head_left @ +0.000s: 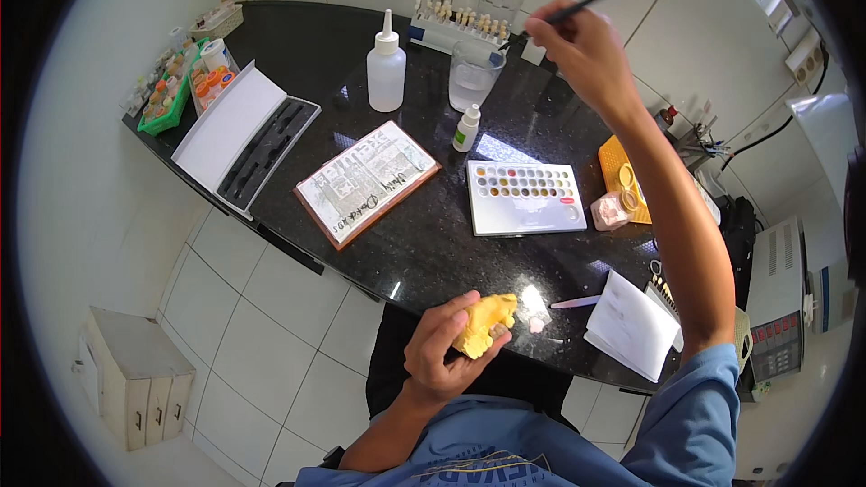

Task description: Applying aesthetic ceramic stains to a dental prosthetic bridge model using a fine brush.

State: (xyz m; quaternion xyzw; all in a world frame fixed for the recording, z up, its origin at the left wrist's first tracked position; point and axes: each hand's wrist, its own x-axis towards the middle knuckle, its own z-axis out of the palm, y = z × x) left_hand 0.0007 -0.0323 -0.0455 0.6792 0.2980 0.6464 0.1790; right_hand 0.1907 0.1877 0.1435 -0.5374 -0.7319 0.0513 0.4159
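Observation:
Near the table's front edge, my left hand [436,359] is closed round a yellow dental model [487,323] with tooth-like bumps. At the back, my right hand [585,52] grips a slim brush [591,0] by its dark handle. The brush slants down to the left, and its lower end is at the rim of a clear glass of water [471,90]; whether it touches the water I cannot tell. A white palette [528,221] with rows of small coloured wells lies between my hands. Just in front of the glass stands a small white dropper bottle [465,129].
A squeeze bottle [386,81] stands left of the glass, a rack of sample teeth [456,32] behind it. Left lie a framed tile [361,185] and an open case [271,149]. Folded white paper [631,329] and a pink-white stick [575,303] lie at the right.

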